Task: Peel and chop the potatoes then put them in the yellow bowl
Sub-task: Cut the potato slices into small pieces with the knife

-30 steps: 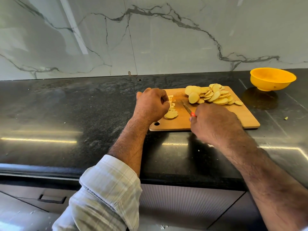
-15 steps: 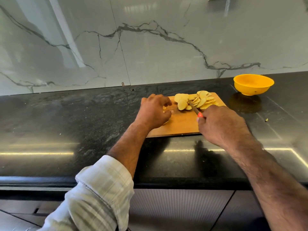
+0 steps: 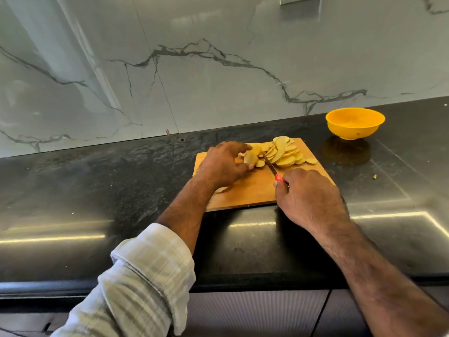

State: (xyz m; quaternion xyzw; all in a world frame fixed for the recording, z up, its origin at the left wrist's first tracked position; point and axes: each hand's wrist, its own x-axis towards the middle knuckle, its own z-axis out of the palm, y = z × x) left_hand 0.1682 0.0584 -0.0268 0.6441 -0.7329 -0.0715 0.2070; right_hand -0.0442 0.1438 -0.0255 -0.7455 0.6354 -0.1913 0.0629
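From my head camera: my left hand (image 3: 224,164) pinches a potato slice (image 3: 250,158) on the board (image 3: 247,190) — my right hand (image 3: 308,198) grips the knife (image 3: 269,164), blade beside it. Pale yellow slices (image 3: 284,153) heap behind; the yellow bowl (image 3: 354,123) sits apart on the desk (image 3: 97,181), further right.

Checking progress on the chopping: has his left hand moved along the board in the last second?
Yes. The left hand moved right along the cutting board, toward the potato slices.
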